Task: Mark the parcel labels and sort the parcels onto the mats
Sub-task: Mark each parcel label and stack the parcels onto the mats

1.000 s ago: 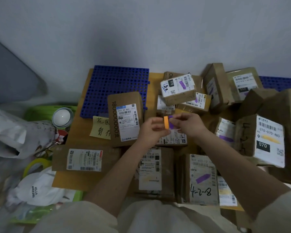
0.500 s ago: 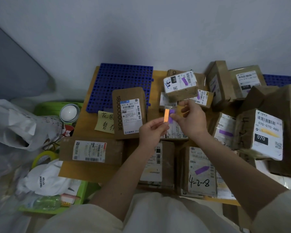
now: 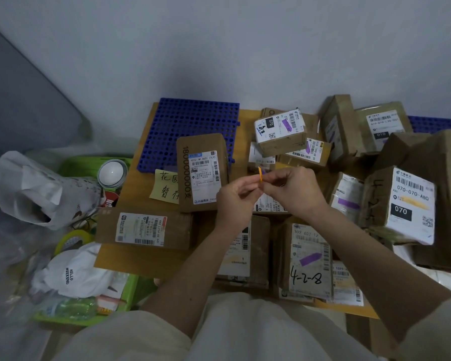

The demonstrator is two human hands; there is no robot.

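**A:** Where are the hands, and what's in them?

**B:** Both are raised together over the middle of the parcel pile. The left hand point(image 3: 235, 198) and the right hand point(image 3: 292, 188) meet at a small orange strip point(image 3: 260, 175), fingertips of both pinching it. A bit of purple shows just behind it, too small to identify.

**A:** Marker or sticker?

**B:** Can't tell; only a narrow edge shows above the fingers.

**A:** And the parcels?

**B:** Cardboard boxes crowd the wooden table point(image 3: 141, 259). One box with a white label point(image 3: 202, 173) lies partly on the blue perforated mat point(image 3: 188, 126), covering the right edge of a yellow sticky note point(image 3: 164, 187). A long flat box point(image 3: 143, 229) lies nearer the person. The box marked 4-2-8 point(image 3: 306, 259) bears a purple mark, and the forearms hide the parcels beneath them. A second blue mat point(image 3: 435, 123) peeks out at far right, mostly buried.

**A:** Left side?

**B:** A green tray point(image 3: 130, 285) of clutter, dim and hard to read.
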